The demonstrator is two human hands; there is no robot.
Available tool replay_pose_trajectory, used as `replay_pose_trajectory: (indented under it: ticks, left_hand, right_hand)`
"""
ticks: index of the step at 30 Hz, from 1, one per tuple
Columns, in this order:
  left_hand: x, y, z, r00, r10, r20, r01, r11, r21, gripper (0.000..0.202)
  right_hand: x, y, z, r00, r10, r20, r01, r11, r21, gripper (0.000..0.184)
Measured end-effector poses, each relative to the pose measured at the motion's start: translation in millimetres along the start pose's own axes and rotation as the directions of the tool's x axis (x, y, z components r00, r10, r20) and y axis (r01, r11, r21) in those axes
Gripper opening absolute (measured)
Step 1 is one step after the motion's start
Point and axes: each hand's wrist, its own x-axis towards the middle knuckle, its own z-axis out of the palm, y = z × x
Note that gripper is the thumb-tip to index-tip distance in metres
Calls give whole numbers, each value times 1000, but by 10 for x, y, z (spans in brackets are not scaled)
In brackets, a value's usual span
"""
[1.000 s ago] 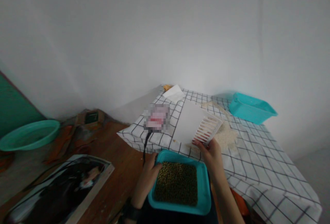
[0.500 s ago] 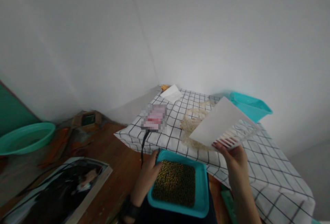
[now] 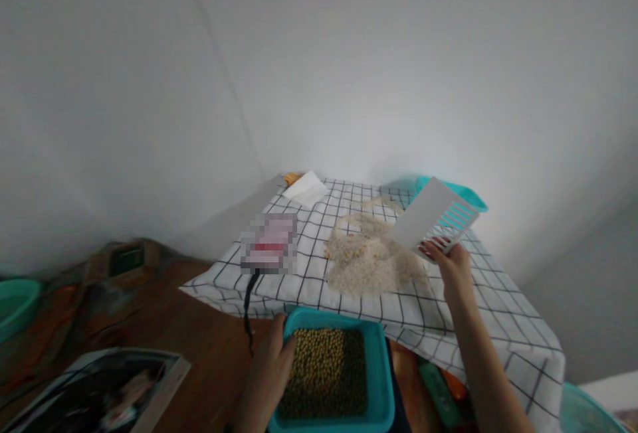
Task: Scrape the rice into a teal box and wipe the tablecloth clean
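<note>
My left hand (image 3: 272, 363) grips the left rim of a teal plastic tray (image 3: 383, 373), thumb over the edge. The tray holds a layer of small round beans (image 3: 326, 363), yellowish toward the upper left and dark green elsewhere. My right hand (image 3: 454, 267) pinches the slotted end of a flat white plastic panel (image 3: 423, 212), held tilted above the table. Beneath and left of that panel, a loose heap of pale grain (image 3: 369, 260) with a few orange-yellow bits lies on a white checked cloth (image 3: 304, 283).
Behind the panel is another teal container (image 3: 468, 195). A white paper (image 3: 306, 189) and a pixelated pink item (image 3: 270, 244) with a dark strap (image 3: 248, 313) lie on the cloth's left side. Green basins stand at both sides; a picture board (image 3: 124, 393) is lower left.
The view has swung to the right. My right hand has moved the white panel away from the grain, uncovering more of the heap. My left hand keeps hold of the tray.
</note>
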Motion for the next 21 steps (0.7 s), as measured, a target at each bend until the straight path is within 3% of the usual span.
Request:
replay_pose_trajectory:
  ticks: [4, 11, 16, 21]
  left_hand:
    - [-28, -28, -2, 1000, -15, -9, 15, 1000, -11, 74]
    - [15, -94, 14, 1000, -25, 18, 26, 999, -26, 68]
    - [4, -92, 186, 998, -52, -19, 51, 998, -37, 67]
    - [4, -6, 364, 1000, 5, -9, -5, 1000, -13, 53]
  right_hand:
    - [-7, 46, 103, 998, 40, 57, -39, 999, -24, 42]
    - [-196, 23, 34, 995, 69, 67, -65, 996, -54, 41]
    - [-227, -23, 49, 992, 73, 101, -69, 997, -44, 41]
    - [-267, -27, 65, 993, 68, 98, -64, 997, -44, 40]
